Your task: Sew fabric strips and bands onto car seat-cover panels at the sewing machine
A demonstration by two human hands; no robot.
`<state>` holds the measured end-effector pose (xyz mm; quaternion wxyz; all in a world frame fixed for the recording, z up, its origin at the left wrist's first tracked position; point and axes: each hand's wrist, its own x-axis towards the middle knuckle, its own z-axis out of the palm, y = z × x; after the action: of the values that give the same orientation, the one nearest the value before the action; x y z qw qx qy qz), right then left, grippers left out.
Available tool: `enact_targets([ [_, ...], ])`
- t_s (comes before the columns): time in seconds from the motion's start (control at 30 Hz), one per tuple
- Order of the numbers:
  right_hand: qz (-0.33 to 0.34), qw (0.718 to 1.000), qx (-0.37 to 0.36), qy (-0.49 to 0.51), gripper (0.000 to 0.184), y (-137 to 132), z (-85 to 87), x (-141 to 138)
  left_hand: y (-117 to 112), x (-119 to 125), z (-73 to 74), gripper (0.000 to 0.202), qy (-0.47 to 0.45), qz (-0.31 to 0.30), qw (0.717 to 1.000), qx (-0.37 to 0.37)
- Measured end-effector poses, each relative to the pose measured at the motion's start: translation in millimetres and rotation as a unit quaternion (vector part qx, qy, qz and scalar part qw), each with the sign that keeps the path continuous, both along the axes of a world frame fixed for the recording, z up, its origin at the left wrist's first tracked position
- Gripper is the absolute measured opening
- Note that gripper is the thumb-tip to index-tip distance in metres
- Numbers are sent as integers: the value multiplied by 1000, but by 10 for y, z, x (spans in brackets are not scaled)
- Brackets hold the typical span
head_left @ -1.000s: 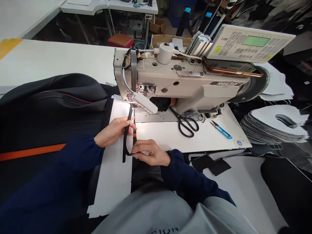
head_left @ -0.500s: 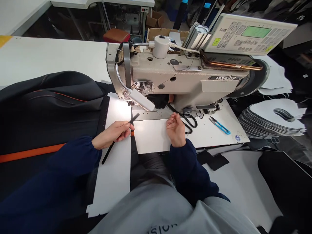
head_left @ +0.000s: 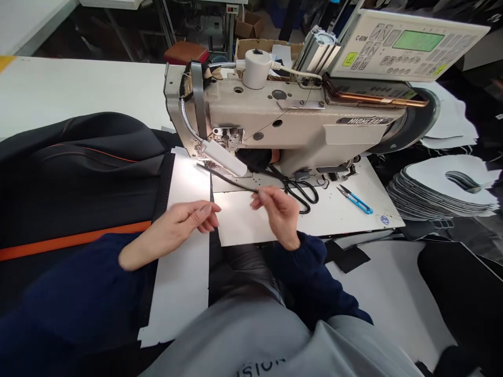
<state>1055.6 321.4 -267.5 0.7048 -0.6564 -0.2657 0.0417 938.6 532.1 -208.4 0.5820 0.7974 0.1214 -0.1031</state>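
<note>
A thin black strip runs from my right hand leftward to the needle area of the sewing machine. The right thumb and fingers pinch its near end. To the left, my left hand hovers over a white panel edge, its fingers loosely bent and nothing visible in them. Black-handled scissors lie on the machine bed just right of my right hand. Beside the left forearm spreads a large black fabric piece with an orange stripe.
Blue thread snips lie on the white table right of the scissors. A stack of white-faced cut pieces stands further right. The control panel overhangs the machine. Dark scraps lie at the lower right.
The black strip has passed from my left hand to my right and now stretches toward the needle area. My left hand has released it; my right fingers have closed on its end.
</note>
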Motion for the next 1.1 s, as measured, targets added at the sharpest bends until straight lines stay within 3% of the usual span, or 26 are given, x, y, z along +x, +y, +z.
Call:
enact_targets([
  [0.07, 141, 988, -34, -45, 14, -37, 75, -238, -14, -12, -107, 66, 84, 48, 982, -160],
  [0.1, 210, 974, -39, -68, 15, -35, 101, -363, -17, 3, -157, 66, 99, 89, 970, -203],
  [0.2, 337, 933, -31, -120, 13, 30, 119, -618, 3, 81, -240, 61, 101, 151, 959, -218],
  [0.27, 315, 941, -46, -118, 12, 105, 91, -624, 26, 114, -244, 54, 110, 125, 969, -180],
  [0.4, 96, 987, -84, -98, 16, 305, -31, -360, 41, 103, -229, 40, 130, 52, 985, -100],
  [0.47, 48, 993, -71, -84, 15, 405, -110, -219, 34, 89, -227, 38, 127, 31, 988, -87],
  [0.67, 86, 994, -63, -21, 20, 536, -252, -107, 84, 81, -250, 40, 105, -15, 993, -52],
  [0.77, 78, 995, -56, -12, 20, 552, -261, -150, 123, 84, -256, 46, 21, -31, 996, 78],
  [0.83, 73, 997, -40, 5, 20, 582, -253, -180, 122, 90, -242, 44, -54, -17, 983, 174],
  [0.93, 77, 996, -19, 30, 20, 644, -241, -204, 110, 105, -205, 37, -118, 10, 964, 236],
  [1.03, 96, 993, -61, 9, 20, 637, -282, -186, 179, 147, -187, 30, -121, 35, 962, 243],
  [1.1, 123, 982, -130, -65, 12, 553, -359, -167, 291, 208, -197, 28, -103, 62, 963, 243],
])
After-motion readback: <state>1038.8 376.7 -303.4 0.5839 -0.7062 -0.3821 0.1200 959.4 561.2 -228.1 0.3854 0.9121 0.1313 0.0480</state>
